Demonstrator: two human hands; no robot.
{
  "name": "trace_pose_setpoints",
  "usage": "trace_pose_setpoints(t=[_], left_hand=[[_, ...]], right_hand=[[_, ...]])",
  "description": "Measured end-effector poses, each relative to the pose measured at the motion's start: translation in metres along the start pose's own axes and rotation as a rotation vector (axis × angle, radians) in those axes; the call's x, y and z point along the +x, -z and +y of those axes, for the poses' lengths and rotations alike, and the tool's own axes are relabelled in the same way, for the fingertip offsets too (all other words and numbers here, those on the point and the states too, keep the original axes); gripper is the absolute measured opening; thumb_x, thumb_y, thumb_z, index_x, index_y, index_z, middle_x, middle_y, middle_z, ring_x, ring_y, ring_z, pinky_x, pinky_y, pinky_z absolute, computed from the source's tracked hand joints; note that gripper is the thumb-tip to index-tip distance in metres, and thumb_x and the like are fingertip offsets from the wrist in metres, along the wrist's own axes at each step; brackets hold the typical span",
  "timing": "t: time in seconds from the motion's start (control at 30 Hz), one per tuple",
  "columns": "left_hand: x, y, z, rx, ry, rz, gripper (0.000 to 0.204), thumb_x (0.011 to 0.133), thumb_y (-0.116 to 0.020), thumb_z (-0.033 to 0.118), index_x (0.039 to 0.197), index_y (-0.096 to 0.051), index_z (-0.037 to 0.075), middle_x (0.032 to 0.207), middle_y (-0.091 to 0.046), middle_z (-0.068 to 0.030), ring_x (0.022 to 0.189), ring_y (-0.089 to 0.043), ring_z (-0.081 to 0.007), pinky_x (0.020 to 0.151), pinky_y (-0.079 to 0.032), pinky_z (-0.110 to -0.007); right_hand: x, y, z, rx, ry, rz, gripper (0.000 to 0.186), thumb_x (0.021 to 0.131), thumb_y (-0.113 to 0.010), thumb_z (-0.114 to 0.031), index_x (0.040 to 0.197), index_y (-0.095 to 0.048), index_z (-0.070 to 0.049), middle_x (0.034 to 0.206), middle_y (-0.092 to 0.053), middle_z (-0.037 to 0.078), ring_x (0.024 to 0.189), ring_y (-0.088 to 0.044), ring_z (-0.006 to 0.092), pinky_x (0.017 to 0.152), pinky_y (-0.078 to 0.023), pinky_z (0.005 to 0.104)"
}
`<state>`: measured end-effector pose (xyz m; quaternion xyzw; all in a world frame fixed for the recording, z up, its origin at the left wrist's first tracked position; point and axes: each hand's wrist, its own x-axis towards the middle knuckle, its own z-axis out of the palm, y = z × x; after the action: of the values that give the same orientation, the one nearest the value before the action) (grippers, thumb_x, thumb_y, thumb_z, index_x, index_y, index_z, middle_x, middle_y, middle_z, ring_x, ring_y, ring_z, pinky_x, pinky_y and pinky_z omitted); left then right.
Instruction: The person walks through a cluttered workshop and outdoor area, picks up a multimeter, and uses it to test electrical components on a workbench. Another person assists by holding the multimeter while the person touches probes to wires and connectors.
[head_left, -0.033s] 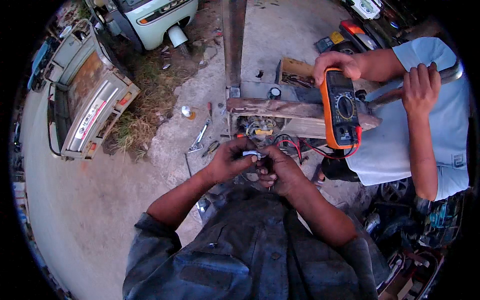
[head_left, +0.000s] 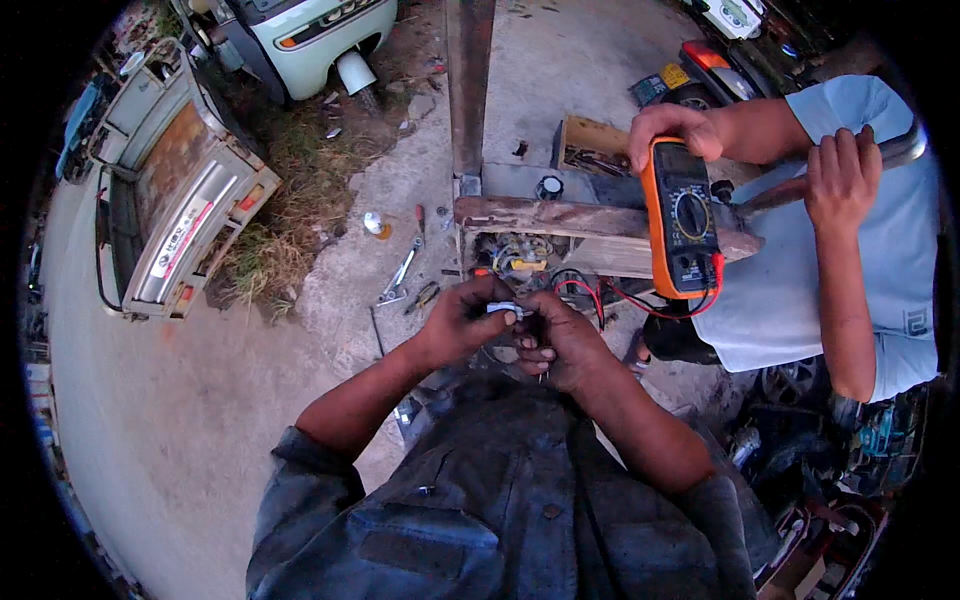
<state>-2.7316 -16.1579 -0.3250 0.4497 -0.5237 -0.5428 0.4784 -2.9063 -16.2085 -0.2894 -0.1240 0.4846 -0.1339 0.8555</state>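
My left hand (head_left: 470, 315) and my right hand (head_left: 548, 335) meet below the wooden beam (head_left: 540, 212), fingers curled around a small silvery-white part (head_left: 505, 308). Thin dark wire or pin shows below my right fingers; its detail is unclear. Beside them at the right, a co-worker's hand (head_left: 675, 130) holds an orange-cased multimeter (head_left: 680, 220) with red and black leads (head_left: 630, 298) hanging toward my hands; where they end is hidden. The co-worker's other hand (head_left: 840, 180) grips a metal bar (head_left: 895, 150).
Spanners (head_left: 400, 275), a screwdriver (head_left: 420, 220), pliers (head_left: 425, 298) and a bottle (head_left: 376, 225) lie on concrete. A wooden box (head_left: 590, 140) and upright post (head_left: 467, 90) stand ahead. Rusty truck bed (head_left: 180, 150), pale vehicle (head_left: 310, 45) at left; dark machinery (head_left: 800, 480) at right.
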Motion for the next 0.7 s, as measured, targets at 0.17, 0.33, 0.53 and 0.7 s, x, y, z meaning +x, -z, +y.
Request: trace_pose_setpoints(t=[0.17, 0.33, 0.53, 0.7], left_hand=[[0.006, 0.022, 0.001, 0.222, -0.085, -0.215, 0.02, 0.085, -0.067, 0.015, 0.096, -0.06, 0.0, 0.088, -0.059, -0.0033, 0.084, -0.055, -0.01, 0.074, -0.046, -0.028], [-0.001, 0.01, -0.006, 0.032, -0.016, -0.077, 0.02, 0.084, -0.068, 0.014, 0.096, -0.06, -0.001, 0.087, -0.06, -0.0038, 0.083, -0.055, -0.0099, 0.073, -0.046, -0.028], [0.004, 0.02, 0.0, 0.103, 0.033, -0.19, 0.023, 0.083, -0.07, 0.013, 0.1, -0.063, -0.001, 0.095, -0.062, -0.0074, 0.09, -0.057, -0.0139, 0.079, -0.047, -0.03], [0.001, 0.025, -0.008, 0.028, -0.026, -0.116, 0.023, 0.086, -0.068, 0.013, 0.102, -0.062, -0.001, 0.094, -0.062, -0.0059, 0.086, -0.058, -0.0116, 0.076, -0.048, -0.028]], right_hand=[[-0.004, 0.001, -0.008, -0.174, -0.037, -0.052, 0.024, 0.083, -0.064, -0.029, 0.088, -0.053, -0.008, 0.067, -0.048, 0.004, 0.045, -0.035, 0.0099, 0.04, -0.029, 0.0252], [0.001, 0.001, 0.002, -0.078, -0.006, 0.0, 0.025, 0.082, -0.063, -0.03, 0.088, -0.053, -0.008, 0.069, -0.049, 0.005, 0.045, -0.034, 0.0095, 0.04, -0.029, 0.0253], [0.0, 0.006, -0.004, -0.101, -0.049, -0.068, 0.024, 0.082, -0.063, -0.03, 0.085, -0.054, -0.008, 0.066, -0.05, 0.003, 0.04, -0.032, 0.0079, 0.038, -0.027, 0.0245], [0.0, -0.003, -0.003, -0.054, -0.007, -0.01, 0.027, 0.084, -0.061, -0.033, 0.08, -0.054, -0.008, 0.061, -0.049, 0.001, 0.037, -0.031, 0.0066, 0.037, -0.026, 0.0234]])
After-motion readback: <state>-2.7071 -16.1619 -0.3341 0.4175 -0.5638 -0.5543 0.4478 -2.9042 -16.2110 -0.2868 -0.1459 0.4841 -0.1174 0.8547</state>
